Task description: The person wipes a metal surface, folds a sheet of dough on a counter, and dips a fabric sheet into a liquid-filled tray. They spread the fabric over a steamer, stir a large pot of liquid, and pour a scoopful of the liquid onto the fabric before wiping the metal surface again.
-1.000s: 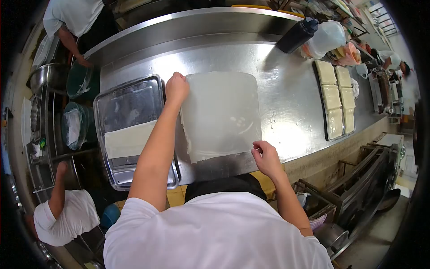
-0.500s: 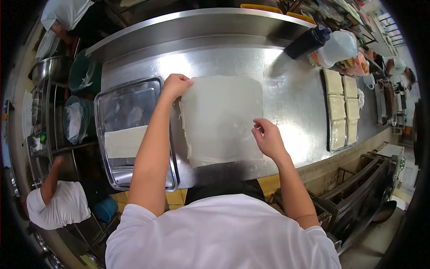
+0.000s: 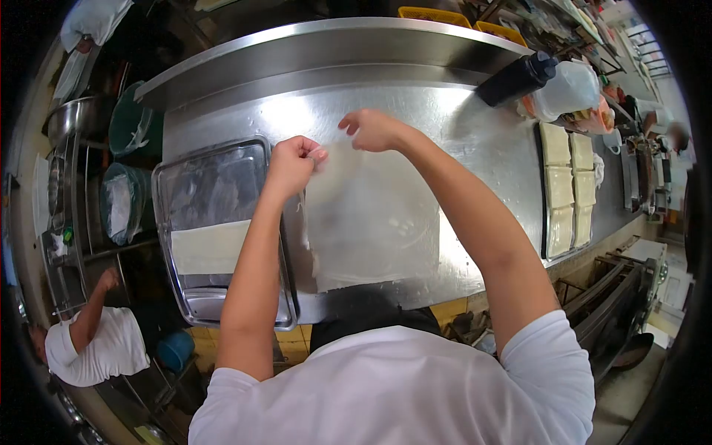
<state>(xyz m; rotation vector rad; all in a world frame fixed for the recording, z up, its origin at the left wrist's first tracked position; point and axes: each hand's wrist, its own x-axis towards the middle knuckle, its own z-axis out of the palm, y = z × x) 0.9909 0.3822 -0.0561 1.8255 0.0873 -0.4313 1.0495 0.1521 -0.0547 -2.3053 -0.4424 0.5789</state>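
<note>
1. Well, from where I stand, the work centres on a pale sheet lying flat on the steel worktable, squarely before the person; whether it is film, dough or one over the other, I can't tell.
2. The left hand has thumb and forefinger pinched together on what looks like the sheet's far left corner.
3. The right hand hangs over the far edge, near the left, fingers loosely curled and thumb apart, gripping nothing I can make out; blur hides whether it touches.
4. My reading is that a thin layer is being picked up by its corner. The next move would call for a light second hold along that far edge and an even pull, lest it tear or crease.
5. As for edges, the sheet's left side is ragged and near the metal tray, which has a pale strip in it. The near side lies close to the worktable's front edge.
6. Room is tighter toward the raised back ledge, wider to the right, up to the pale squares and dark bottle.
</note>
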